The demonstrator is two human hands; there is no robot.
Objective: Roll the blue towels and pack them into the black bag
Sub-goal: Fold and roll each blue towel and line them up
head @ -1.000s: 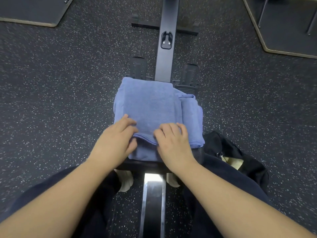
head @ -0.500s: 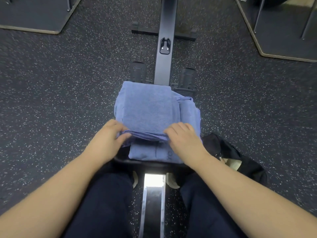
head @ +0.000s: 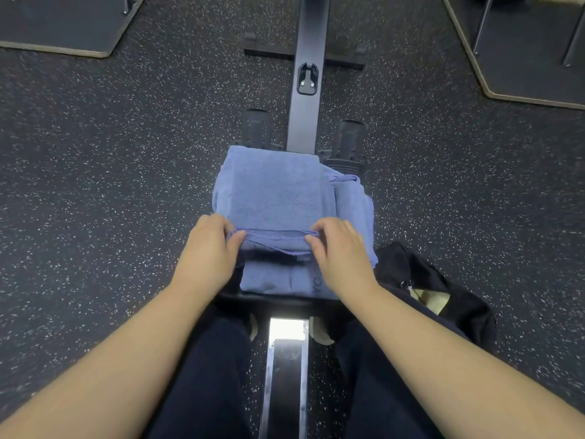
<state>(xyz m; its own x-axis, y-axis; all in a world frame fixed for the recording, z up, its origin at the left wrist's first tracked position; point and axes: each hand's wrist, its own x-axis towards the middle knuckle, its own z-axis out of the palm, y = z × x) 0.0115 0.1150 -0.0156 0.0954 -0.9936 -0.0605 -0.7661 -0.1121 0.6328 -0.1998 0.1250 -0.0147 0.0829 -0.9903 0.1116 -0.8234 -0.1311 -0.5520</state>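
The left hand (head: 209, 248) and right hand (head: 340, 251) each pinch the near hemmed edge of the top blue towel (head: 272, 194), thumbs under, fingers curled over it; that edge is lifted between them. The towel stretches from the hands toward 12 o'clock, flat and folded, on a stack of blue towels (head: 278, 277) on the rowing machine seat (head: 278, 299). The open black bag (head: 437, 289) lies on the speckled floor (head: 110, 185) at 4 o'clock from the stack.
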